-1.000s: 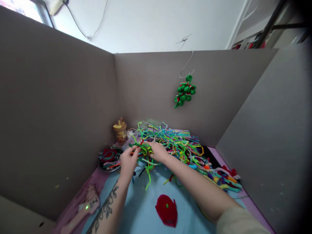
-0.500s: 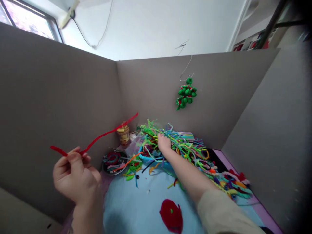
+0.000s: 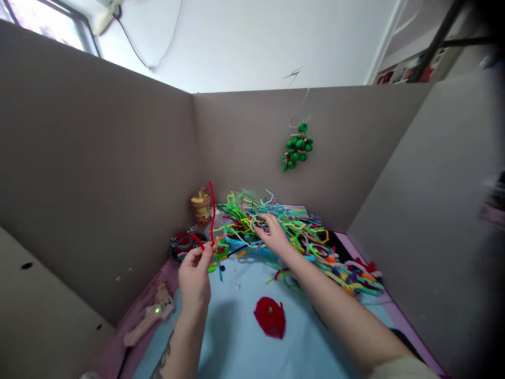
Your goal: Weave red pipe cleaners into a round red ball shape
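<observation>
My left hand [image 3: 197, 268] pinches a bent red pipe cleaner [image 3: 213, 210] between thumb and fingertips, its long end pointing up and a short end out to the left. Reaching forward, my right hand [image 3: 273, 236] is over the near side of a heap of coloured pipe cleaners [image 3: 292, 226], fingers and thumb apart. Part of the heap lies in a blue basket [image 3: 236, 244]. On the light blue cloth [image 3: 232, 337], between my forearms, rests a dark red fuzzy piece [image 3: 270, 317] with a small green spot.
A pink glue gun [image 3: 152, 318] with a green light lies at the left. Behind my left hand are a round dish [image 3: 175, 250] and a brown-yellow jar [image 3: 201, 208]. A green-red ornament [image 3: 299, 147] hangs on the grey partition [image 3: 244, 142], which encloses the table.
My left hand has moved right and inward with the red pipe cleaner, which now stands more upright. My right hand's fingers have come up from the heap and spread. The view has shifted slightly.
</observation>
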Available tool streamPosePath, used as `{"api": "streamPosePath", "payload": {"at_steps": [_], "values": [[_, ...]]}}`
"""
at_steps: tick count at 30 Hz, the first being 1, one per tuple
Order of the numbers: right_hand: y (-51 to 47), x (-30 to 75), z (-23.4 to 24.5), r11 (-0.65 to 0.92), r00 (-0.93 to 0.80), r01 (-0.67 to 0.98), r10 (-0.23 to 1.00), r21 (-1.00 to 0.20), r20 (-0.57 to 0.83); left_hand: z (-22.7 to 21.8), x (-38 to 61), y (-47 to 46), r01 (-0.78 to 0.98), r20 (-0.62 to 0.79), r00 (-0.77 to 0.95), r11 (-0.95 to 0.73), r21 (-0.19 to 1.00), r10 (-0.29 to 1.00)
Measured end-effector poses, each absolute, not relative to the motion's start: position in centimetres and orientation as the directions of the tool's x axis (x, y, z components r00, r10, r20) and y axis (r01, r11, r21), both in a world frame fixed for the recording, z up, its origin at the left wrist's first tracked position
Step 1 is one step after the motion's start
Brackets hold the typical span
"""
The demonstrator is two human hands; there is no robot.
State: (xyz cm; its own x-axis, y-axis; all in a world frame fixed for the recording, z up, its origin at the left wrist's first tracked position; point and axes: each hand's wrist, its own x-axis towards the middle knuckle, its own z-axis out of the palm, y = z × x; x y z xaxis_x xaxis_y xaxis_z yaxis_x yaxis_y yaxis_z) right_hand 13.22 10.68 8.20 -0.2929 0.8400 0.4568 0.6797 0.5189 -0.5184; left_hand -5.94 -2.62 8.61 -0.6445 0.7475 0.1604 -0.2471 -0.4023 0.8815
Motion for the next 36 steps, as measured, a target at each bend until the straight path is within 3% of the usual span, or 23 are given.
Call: {"api": "streamPosePath", "payload": {"at_steps": [1, 4, 9, 14, 18, 24, 28, 30, 33, 36], "values": [[8.2, 13.8, 8.7, 0.563, -0.292, 0.632, 0.809, -0.533, 0.51, 8.2, -4.9, -2.9, -0.176, 0.204, -0.618, -0.387, 0.905, 0.759], [0.8, 14.6, 9.3, 0.756, -0.339, 0.275, 0.655, -0.595, 0.676, 7.0, -1.7, -4.3, 0.095, 0.377, -0.488, -0.381, 0.92, 0.787], [-6.3, 15.4, 7.8, 0.653, -0.193, 0.187, 0.757, -0.734, 0.624, 5.3, 3.0, -7.6, 0.393, 0.622, -0.224, -0.514, 0.762, 0.75], [-8.4, 18.1, 5.2, 0.597, -0.058, 0.096, 0.802, -0.796, 0.595, 3.4, 5.7, -9.6, 0.469, 0.671, -0.037, -0.58, 0.666, 0.74], [-9.8, 20.1, 4.3, 0.555, 0.057, -0.122, 0.831, -0.823, 0.553, 1.8, 7.1, -9.9, 0.48, 0.677, 0.172, -0.661, 0.577, 0.716], [-12.9, 22.8, 6.9, 0.556, 0.156, -0.449, 0.82, -0.7, 0.551, 1.6, 7.8, -10.9, 0.536, 0.752, 0.318, -0.763, 0.36, 0.578], [-13.2, 25.5, 7.5, 0.542, 0.241, -0.478, 0.838, -0.692, 0.489, 2.3, 6.5, -12.3, 0.699, 0.712, 0.405, -0.696, 0.163, 0.573], [-12.6, 26.4, 6.0, 0.488, 0.267, -0.514, 0.872, -0.705, 0.409, 2.3, 5.3, -13.2, 0.781, 0.646, 0.419, -0.616, 0.102, 0.638], [-11.4, 26.9, 2.3, 0.316, 0.248, -0.609, 0.947, -0.728, 0.204, 1.7, 3.4, -14.6, 0.882, 0.458, 0.385, -0.465, 0.074, 0.801], [-10.3, 26.5, -0.8, 0.234, 0.188, -0.622, 0.971, -0.747, 0.148, 1.1, 1.8, -15.7, 0.918, 0.357, 0.339, -0.389, 0.077, 0.871]]}}
